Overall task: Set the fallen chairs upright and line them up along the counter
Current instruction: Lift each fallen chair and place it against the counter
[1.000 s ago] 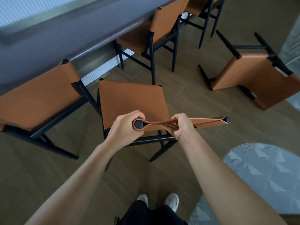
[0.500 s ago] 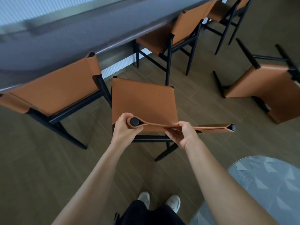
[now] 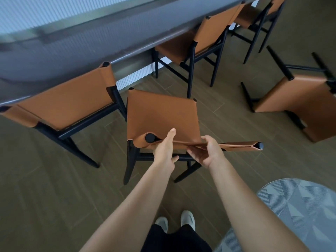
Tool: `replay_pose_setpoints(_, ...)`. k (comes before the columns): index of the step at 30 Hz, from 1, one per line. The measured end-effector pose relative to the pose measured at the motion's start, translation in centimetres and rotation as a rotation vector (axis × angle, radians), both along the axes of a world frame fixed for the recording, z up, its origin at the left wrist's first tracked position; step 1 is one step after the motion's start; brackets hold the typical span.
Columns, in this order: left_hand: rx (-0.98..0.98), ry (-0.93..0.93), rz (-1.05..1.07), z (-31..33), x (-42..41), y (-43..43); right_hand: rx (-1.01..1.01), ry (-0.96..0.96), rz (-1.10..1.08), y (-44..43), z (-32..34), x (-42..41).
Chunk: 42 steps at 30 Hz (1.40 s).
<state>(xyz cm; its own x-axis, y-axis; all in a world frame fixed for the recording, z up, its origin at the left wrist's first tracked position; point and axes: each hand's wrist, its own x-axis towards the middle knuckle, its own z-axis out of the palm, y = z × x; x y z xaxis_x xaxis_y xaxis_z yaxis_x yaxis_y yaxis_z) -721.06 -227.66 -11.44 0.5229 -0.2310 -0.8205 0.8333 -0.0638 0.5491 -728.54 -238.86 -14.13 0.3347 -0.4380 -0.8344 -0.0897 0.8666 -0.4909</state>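
An upright tan leather chair (image 3: pixel 161 115) with a black frame stands right in front of me, its seat facing the grey counter (image 3: pixel 72 44). My right hand (image 3: pixel 207 151) grips the top edge of its backrest near the middle. My left hand (image 3: pixel 164 148) lies across the same edge beside the left post, fingers straight and loose, not clamped. Another tan chair (image 3: pixel 298 99) lies fallen on its side at the right, legs pointing toward the counter.
Along the counter stand a chair (image 3: pixel 69 100) at the left, close beside the held one, a second chair (image 3: pixel 209 35) to the right and a third chair (image 3: pixel 254 15) further back. A grey patterned rug (image 3: pixel 300 208) lies at my right. My white shoes (image 3: pixel 187 219) stand on the wood floor.
My left hand has let go of the backrest's left post and slid right along the top edge, fingers now straight. The chair appears slightly closer to the counter; my right hand keeps its grip.
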Motion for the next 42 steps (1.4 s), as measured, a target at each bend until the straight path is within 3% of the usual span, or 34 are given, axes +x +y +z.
replay_pose_setpoints(3,-0.004,0.027,0.138,-0.9,0.2,-1.1,0.076,0.006,-0.131,-3.0,-0.3,-1.2)
replay_pose_setpoints(8,-0.092,0.024,0.309,-1.1,0.0,-2.1,0.058,0.075,-0.143,-6.5,-1.9,-2.6)
replay_pose_setpoints(22,-0.187,-0.098,0.217,-0.5,-3.6,-4.7,-0.071,0.031,-0.242,-8.4,-3.4,-6.9)
replay_pose_setpoints(29,-0.205,-0.086,0.149,-0.9,-5.9,-5.3,-0.007,0.001,-0.299,-8.5,-2.4,-10.3)
replay_pose_setpoints(42,-0.285,-0.038,0.178,-2.2,-8.5,-3.0,-0.132,0.029,-0.275,-7.1,-2.7,-12.8)
